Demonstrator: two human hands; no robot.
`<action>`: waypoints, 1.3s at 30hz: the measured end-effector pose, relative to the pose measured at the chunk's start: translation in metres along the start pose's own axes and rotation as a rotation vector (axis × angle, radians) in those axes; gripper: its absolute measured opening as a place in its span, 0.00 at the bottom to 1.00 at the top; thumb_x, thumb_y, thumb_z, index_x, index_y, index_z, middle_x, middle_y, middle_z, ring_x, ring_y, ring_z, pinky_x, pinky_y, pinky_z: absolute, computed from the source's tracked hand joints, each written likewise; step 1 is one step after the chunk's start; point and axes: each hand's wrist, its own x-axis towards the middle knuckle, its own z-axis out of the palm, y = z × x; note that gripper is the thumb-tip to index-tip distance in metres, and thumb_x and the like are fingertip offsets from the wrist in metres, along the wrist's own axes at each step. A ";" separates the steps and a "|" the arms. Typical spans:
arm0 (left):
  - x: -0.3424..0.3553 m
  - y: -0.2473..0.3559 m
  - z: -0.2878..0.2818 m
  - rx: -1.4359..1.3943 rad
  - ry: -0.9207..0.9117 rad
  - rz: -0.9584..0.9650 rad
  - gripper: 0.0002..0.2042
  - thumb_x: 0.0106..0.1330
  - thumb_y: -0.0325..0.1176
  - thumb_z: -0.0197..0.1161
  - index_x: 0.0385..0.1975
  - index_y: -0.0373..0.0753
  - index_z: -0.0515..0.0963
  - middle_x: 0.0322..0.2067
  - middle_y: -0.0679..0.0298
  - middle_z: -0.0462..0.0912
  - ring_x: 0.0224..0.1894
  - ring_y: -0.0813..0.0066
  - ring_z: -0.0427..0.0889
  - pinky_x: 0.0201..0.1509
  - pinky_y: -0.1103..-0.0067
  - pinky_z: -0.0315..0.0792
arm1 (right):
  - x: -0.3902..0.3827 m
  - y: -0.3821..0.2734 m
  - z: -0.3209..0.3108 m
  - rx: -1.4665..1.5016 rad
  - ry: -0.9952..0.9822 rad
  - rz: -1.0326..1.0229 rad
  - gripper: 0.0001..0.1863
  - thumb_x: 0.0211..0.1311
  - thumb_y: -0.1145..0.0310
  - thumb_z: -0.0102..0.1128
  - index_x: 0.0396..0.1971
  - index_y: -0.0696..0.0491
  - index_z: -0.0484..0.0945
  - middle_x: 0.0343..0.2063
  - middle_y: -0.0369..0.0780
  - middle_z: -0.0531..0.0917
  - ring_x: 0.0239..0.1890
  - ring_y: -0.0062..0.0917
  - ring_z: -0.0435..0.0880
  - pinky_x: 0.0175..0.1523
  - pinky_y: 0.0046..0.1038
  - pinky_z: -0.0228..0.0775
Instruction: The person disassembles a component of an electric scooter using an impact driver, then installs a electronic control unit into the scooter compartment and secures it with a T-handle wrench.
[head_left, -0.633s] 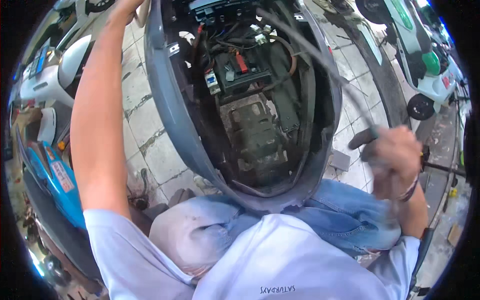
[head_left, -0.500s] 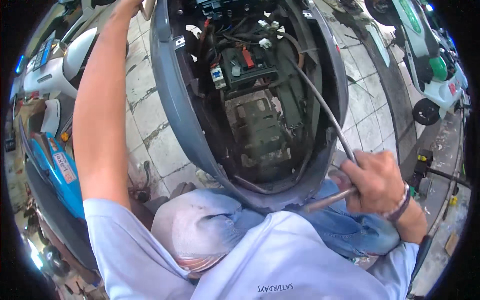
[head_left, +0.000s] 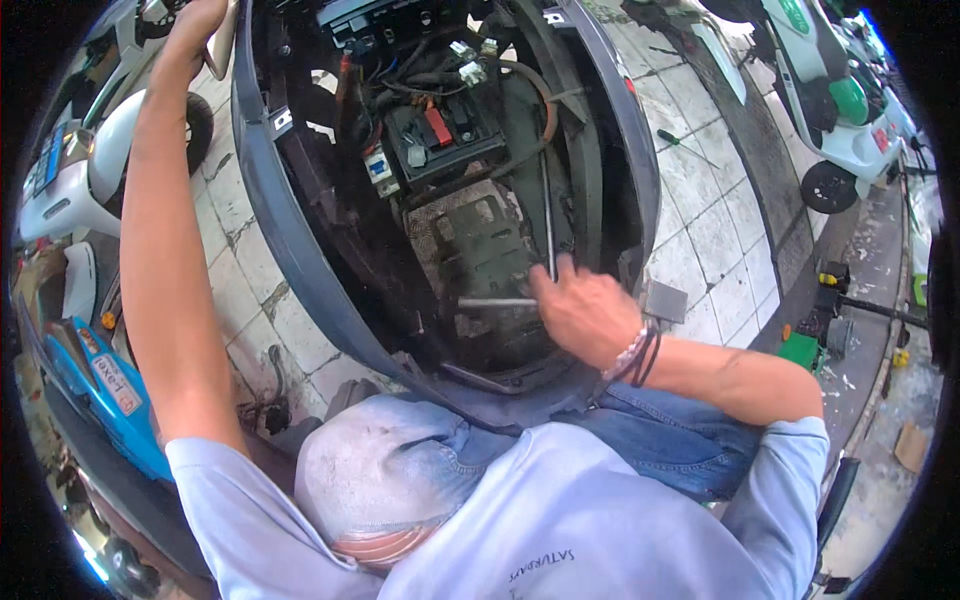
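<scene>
My right hand (head_left: pixel 590 315) is closed around a long metal T-handle wrench (head_left: pixel 500 302). Its shaft points away from me into the open grey scooter body (head_left: pixel 290 220), and the crosswise handle sticks out to the left of my fist. The shaft's far end is lost in the dark interior. At the top left my left hand (head_left: pixel 197 25) is wrapped round a pale curved bar (head_left: pixel 222 40), partly cut off by the picture's edge. Inside the body lie a black battery (head_left: pixel 455 150) with a red terminal cover (head_left: pixel 437 124), wiring with white connectors (head_left: pixel 468 70) and a small white-and-blue breaker (head_left: pixel 380 168).
The scooter body stands close against my knees in jeans (head_left: pixel 400 460). White-tiled floor (head_left: pixel 700 215) lies on both sides. Other scooters, one white (head_left: pixel 125 150) and one blue (head_left: pixel 120 385), are parked left; a white-and-green one (head_left: pixel 840 90) stands right. A green-handled screwdriver (head_left: pixel 668 137) lies on the tiles.
My right hand has moved left and away from me with the wrench, from the body's right rim to over its interior. The scooter body appears further left in view.
</scene>
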 end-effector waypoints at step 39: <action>-0.011 0.015 0.010 0.274 0.288 -0.006 0.35 0.67 0.56 0.62 0.58 0.25 0.77 0.51 0.37 0.84 0.59 0.46 0.82 0.64 0.66 0.71 | 0.317 0.138 -0.232 -0.248 0.872 0.021 0.27 0.64 0.46 0.67 0.48 0.55 0.84 0.43 0.55 0.86 0.48 0.49 0.85 0.59 0.44 0.76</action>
